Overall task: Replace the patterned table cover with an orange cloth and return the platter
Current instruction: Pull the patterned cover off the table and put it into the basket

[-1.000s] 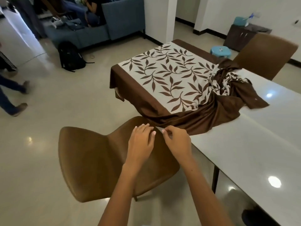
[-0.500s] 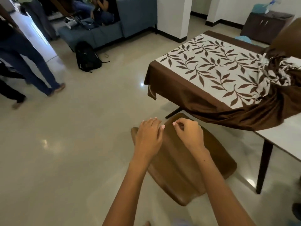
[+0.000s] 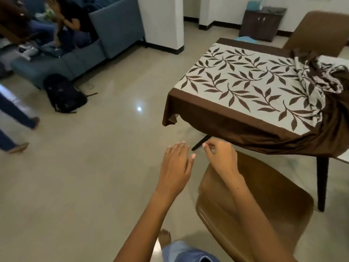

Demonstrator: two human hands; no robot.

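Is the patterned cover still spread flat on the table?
Partly: the patterned cover lies flat at the near end, bunched up at its right side.

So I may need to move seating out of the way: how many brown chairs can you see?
2: one chair near, under the right hand; another chair at the table's far side. More may sit outside the frame.
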